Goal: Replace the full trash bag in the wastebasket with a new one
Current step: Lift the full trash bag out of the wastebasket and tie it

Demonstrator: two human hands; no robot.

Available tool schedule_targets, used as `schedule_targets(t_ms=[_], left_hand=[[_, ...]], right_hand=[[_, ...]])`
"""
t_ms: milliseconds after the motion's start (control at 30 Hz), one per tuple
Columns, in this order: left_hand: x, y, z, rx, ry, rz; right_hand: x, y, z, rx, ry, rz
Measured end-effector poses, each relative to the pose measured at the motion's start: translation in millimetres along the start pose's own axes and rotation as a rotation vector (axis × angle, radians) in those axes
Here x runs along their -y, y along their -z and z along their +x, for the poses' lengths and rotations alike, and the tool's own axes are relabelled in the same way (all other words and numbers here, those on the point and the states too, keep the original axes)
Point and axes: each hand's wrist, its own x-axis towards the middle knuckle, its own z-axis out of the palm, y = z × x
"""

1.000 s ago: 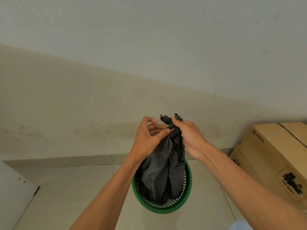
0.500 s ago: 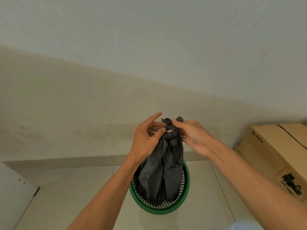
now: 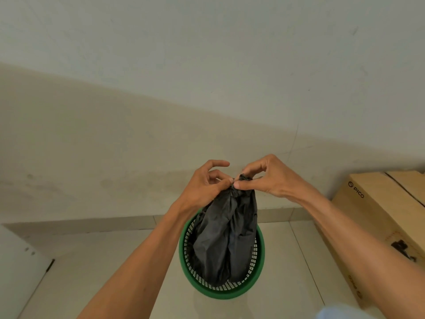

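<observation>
A full black trash bag (image 3: 226, 236) stands in a green mesh wastebasket (image 3: 257, 276) on the tiled floor, its top gathered into a bunched neck above the rim. My left hand (image 3: 204, 186) pinches the neck from the left with thumb and finger, the other fingers curled above it. My right hand (image 3: 268, 176) pinches the same neck from the right, thumb and forefinger on the black plastic. The bag's lower part is hidden inside the basket.
A cardboard box (image 3: 377, 217) marked PICO stands on the floor to the right of the basket. A pale wall (image 3: 138, 146) runs right behind the basket. A white panel (image 3: 16, 261) sits at the lower left.
Both hands have shifted on the bag's neck: the right hand rose and its fingers arched over the top, while the left forefinger curled in. The bag stays in the basket.
</observation>
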Motion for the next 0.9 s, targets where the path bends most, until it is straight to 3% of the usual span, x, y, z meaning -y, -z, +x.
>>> schedule_targets(t_ms=[133,200,400,500,600,700,800,900], left_hand=[[-1.3,-3.7,2.5,-0.023,-0.004,-0.013],[-0.7,-3.4,3.4,-0.045,0.002,-0.001],[4.4,-3.0,5.4,-0.119,0.089,0.013],[3.5,3.0,3.2,-0.007,0.203,-0.131],[1.8,10.2,4.7,0.161,0.225,-0.087],[-0.2,13.2,9.6,0.167,0.184,-0.038],[1.1,13.7,14.9,0.054,0.072,0.081],[-2.8,10.7,17.7,-0.107,-0.201,0.463]], right_hand=[[-2.7,0.2,6.0,-0.017,-0.001,-0.213],[-1.2,-2.1,7.9,-0.035,0.012,-0.197],[-11.1,-26.5,15.9,-0.236,0.251,-0.513],[-20.8,-30.4,13.4,-0.299,0.322,-0.489],[-23.3,-36.8,11.0,-0.385,0.378,-0.536],[-21.9,-37.8,11.2,-0.492,0.379,-0.529],[-18.9,-28.2,15.1,-0.458,0.399,-0.404],[-16.4,-22.4,16.7,-0.393,0.435,-0.273]])
